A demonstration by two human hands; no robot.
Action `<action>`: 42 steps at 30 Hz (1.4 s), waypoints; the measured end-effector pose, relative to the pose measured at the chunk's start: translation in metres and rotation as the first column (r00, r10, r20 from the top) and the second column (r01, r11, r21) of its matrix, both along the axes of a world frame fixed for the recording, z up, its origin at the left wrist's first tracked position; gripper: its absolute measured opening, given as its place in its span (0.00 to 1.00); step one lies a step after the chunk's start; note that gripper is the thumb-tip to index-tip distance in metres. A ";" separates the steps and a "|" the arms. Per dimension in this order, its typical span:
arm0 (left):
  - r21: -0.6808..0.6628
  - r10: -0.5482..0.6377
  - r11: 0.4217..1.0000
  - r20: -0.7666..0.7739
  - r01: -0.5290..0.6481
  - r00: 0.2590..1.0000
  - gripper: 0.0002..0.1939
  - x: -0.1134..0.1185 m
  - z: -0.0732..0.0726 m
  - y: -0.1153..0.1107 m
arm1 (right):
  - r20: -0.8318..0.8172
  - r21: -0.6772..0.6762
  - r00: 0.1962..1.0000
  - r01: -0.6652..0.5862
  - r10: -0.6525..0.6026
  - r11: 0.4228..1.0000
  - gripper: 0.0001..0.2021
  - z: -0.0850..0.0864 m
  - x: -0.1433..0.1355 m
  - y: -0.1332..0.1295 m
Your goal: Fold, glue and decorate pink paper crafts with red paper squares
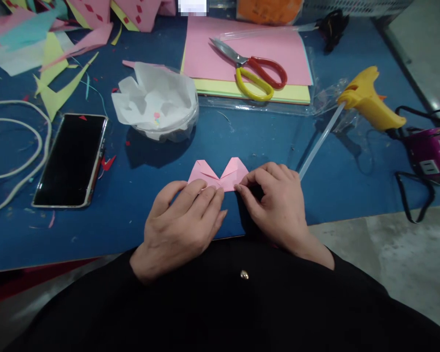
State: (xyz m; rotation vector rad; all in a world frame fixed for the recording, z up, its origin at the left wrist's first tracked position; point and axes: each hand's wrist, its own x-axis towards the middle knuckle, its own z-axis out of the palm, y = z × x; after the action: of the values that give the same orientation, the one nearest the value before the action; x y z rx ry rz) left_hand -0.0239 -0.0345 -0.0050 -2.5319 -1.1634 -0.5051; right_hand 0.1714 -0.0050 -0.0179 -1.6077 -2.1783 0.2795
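Note:
A folded piece of pink paper [235,174] lies on the blue table near its front edge, with two peaks and a V-shaped notch between them. My left hand [188,215] rests over its left part, fingers stretched out and lying on the paper; they hide its lower left edge. At the right corner, the thumb and index finger of my right hand [276,200] pinch the paper, while the other fingers curl in. Beyond the paper stands a bowl-like holder lined with white paper [161,98], with small coloured bits inside.
Scissors [247,68] lie on a stack of coloured paper [205,54]. A yellow glue gun [374,100] with a long glue stick is to the right, beside a purple device [430,151]. A phone [71,159], a white cable [40,112] and paper scraps [62,93] lie left.

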 end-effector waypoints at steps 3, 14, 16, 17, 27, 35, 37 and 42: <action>-0.028 0.005 1.000 -0.011 -0.006 1.000 0.14 0.001 0.000 0.000 | 0.014 -0.015 1.000 -0.004 0.004 1.000 0.06 0.001 0.000 0.000; -0.002 -0.004 1.000 -0.045 0.004 0.999 0.17 0.001 -0.001 -0.001 | 0.113 0.003 0.994 -0.009 0.009 1.000 0.06 0.008 0.004 -0.003; -0.003 -0.004 1.000 -0.047 0.004 0.999 0.17 0.001 -0.001 -0.001 | 0.148 0.005 0.989 -0.013 0.012 1.000 0.06 0.009 0.005 -0.003; -0.003 -0.005 1.000 -0.047 0.005 0.999 0.17 0.001 -0.001 -0.001 | 0.167 0.006 0.986 -0.013 0.012 1.000 0.07 0.010 0.005 -0.003; -0.014 -0.009 1.000 -0.028 0.009 1.000 0.15 0.002 -0.002 0.000 | 0.275 0.067 0.961 -0.008 -0.011 0.998 0.09 0.012 0.003 -0.004; -0.030 -0.008 1.000 -0.036 0.007 0.999 0.16 0.001 -0.003 0.000 | 0.297 0.054 0.953 0.052 -0.065 0.997 0.05 0.018 0.004 -0.006; -0.040 -0.005 0.999 -0.034 0.003 0.999 0.16 0.001 -0.003 -0.001 | 0.257 0.129 0.962 0.061 -0.093 0.990 0.06 0.022 0.005 -0.011; -0.076 -0.018 0.997 -0.032 0.016 0.999 0.15 0.001 0.000 -0.002 | 0.163 0.343 0.953 -0.298 0.256 0.891 0.14 0.016 0.009 -0.023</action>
State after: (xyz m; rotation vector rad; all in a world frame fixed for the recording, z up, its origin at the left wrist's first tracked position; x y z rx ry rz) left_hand -0.0232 -0.0366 -0.0053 -2.6062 -1.1711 -0.4294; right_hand 0.1800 -0.0279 -0.0023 -1.1332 -2.3756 -0.1375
